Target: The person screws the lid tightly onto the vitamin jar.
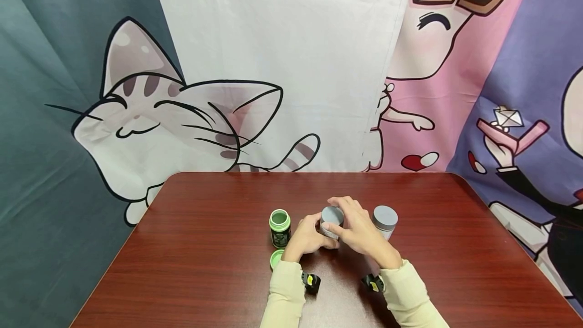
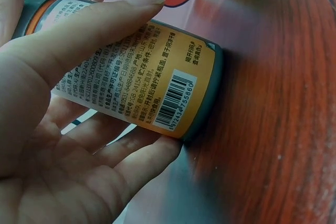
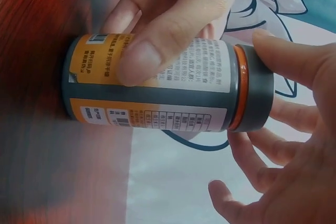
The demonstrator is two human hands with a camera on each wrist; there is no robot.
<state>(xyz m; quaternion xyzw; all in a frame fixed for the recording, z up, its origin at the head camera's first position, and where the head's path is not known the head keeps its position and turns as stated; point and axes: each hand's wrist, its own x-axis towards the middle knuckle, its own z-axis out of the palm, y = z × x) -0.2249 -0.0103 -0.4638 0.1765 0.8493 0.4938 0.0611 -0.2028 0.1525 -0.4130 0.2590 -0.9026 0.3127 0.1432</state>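
A grey supplement bottle with a white-and-orange printed label stands upright on the table in front of me. My left hand grips its body, with the thumb laid across the label in the left wrist view. At the top, my right hand holds the grey cap between thumb and fingers. An orange ring shows just under this cap. Left of the hands stands an uncapped green-necked jar; its green lid lies in front of it, partly behind my left wrist.
Another grey-capped bottle stands just right of my right hand, partly covered by it. All stand on a reddish-brown wooden table. Behind its far edge hangs a printed cartoon cloth.
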